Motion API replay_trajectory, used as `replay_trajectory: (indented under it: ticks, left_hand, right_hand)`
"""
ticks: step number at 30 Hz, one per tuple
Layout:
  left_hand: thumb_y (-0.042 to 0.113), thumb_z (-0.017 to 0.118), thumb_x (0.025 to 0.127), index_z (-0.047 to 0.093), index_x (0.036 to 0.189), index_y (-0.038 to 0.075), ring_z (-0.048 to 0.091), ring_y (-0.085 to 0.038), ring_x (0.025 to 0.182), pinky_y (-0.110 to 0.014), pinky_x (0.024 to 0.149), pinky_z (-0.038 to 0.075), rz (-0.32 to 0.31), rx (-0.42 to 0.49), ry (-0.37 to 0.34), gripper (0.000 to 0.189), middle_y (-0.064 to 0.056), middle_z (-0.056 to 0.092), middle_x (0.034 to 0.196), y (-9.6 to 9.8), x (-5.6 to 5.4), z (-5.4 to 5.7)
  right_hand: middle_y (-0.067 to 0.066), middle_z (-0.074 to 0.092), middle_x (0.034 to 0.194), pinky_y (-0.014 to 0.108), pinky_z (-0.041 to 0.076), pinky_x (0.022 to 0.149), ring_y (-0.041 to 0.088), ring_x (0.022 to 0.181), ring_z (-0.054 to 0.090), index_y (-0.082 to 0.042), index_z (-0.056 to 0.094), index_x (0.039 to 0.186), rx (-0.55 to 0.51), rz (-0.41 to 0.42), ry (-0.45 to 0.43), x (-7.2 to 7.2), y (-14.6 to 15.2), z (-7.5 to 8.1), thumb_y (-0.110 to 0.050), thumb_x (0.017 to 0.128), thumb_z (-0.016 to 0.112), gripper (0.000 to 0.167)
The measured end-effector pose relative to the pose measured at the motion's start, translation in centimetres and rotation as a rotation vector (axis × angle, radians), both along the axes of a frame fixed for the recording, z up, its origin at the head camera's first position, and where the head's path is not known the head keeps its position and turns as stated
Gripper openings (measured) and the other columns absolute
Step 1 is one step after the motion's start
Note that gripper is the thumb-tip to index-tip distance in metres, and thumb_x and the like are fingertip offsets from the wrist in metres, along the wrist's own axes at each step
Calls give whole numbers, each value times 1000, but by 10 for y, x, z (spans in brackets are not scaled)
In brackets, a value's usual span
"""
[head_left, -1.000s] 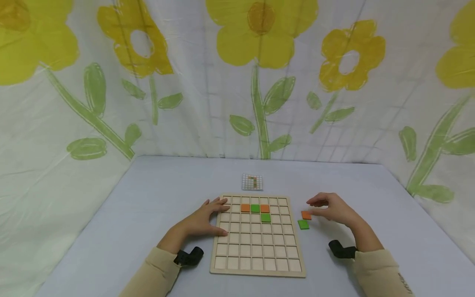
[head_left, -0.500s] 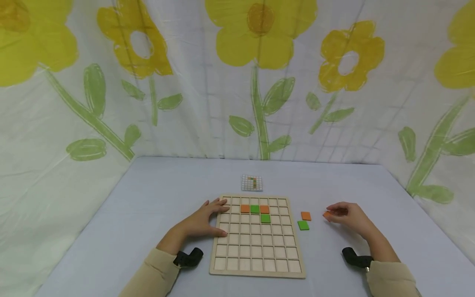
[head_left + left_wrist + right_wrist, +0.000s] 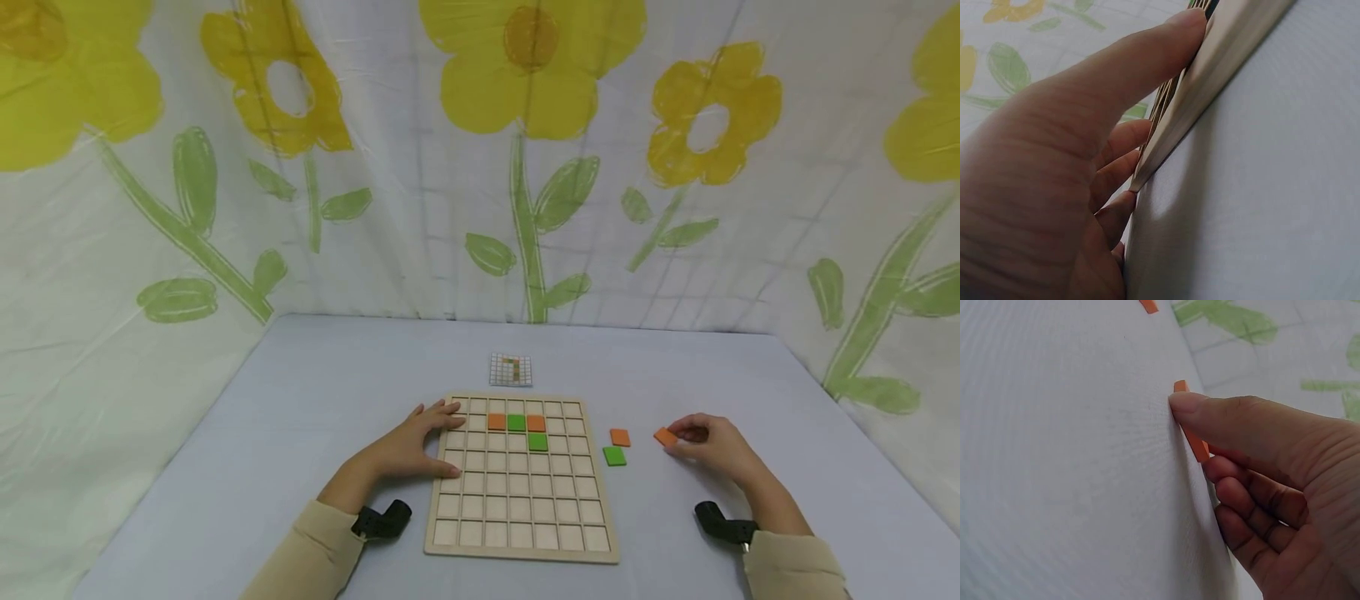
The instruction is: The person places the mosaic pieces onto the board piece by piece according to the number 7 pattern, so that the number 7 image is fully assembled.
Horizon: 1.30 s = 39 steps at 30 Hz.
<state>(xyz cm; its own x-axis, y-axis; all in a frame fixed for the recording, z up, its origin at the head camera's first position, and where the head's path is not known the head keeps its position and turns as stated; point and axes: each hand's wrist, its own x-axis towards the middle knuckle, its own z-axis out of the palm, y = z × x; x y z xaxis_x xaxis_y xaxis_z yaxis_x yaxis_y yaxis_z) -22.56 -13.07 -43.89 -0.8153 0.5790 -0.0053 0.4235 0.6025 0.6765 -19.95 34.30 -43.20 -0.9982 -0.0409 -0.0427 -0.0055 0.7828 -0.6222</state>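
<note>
My left hand (image 3: pixel 405 443) rests along the left edge of a wooden grid board (image 3: pixel 522 553), fingers spread and thumb on the rim. In the left wrist view the thumb (image 3: pixel 1147 59) lies over the board's edge (image 3: pixel 1179 115). To the right of the board, my right hand (image 3: pixel 712 446) pinches an orange square tile (image 3: pixel 664 437) between thumb and fingers. The right wrist view shows this tile (image 3: pixel 1196 442) edge-on. Orange and green tiles (image 3: pixel 517 422) sit in a row in the board's cells, with a green tile (image 3: pixel 537 442) below the right-hand one.
Between the board and my right hand lie a loose orange tile (image 3: pixel 619 437) and a loose green tile (image 3: pixel 614 456). A small printed grid card (image 3: pixel 511 370) lies beyond the board on the white table (image 3: pixel 360 358). A flowered curtain (image 3: pixel 420 208) hangs behind.
My right hand has moved right, away from the loose tiles, and now holds an orange tile that shows more clearly. My left hand has stayed on the board.
</note>
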Motion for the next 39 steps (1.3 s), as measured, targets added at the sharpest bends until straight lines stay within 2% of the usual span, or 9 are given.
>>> replay_trajectory:
  ticks: [9, 18, 23, 29, 39]
  left_hand:
    - [48, 77, 70, 50, 135, 17, 12, -24, 146, -48, 120, 0, 0, 4, 4, 78, -1, 29, 153, 0, 1, 0]
    - [49, 76, 70, 49, 135, 19, 12, -24, 146, -48, 120, 0, -9, 5, 7, 77, -1, 29, 153, 0, -1, -2]
    - [49, 76, 70, 50, 135, 19, 12, -23, 146, -49, 120, 1, -1, 2, 6, 76, -1, 29, 153, 0, -1, -1]
    - [49, 76, 70, 50, 135, 19, 12, -23, 146, -48, 120, 1, 3, -1, 2, 77, -1, 29, 153, 0, 0, 0]
    - [48, 76, 71, 50, 135, 19, 11, -24, 146, -49, 120, 1, 19, 4, -16, 75, 1, 29, 153, 0, 2, 1]
  right_hand:
    - [12, 66, 96, 16, 48, 62, 12, 81, 56, 4, 65, 102, 15, 8, 24, 0, -2, 0, -17, 78, 74, 33]
    - [11, 66, 95, 18, 49, 61, 14, 81, 57, 5, 64, 103, 19, 29, 10, -1, -3, 4, -16, 78, 73, 34]
    - [9, 66, 93, 19, 50, 61, 15, 80, 57, 3, 65, 103, 12, 62, -12, -4, -8, 7, -14, 78, 72, 31]
    - [10, 67, 99, 19, 51, 64, 16, 85, 57, 1, 65, 104, -11, 92, -20, -3, -17, 17, -18, 79, 73, 32]
    - [8, 67, 99, 21, 51, 70, 17, 89, 59, -1, 66, 105, 2, 195, 41, -3, -37, 30, -22, 82, 71, 32]
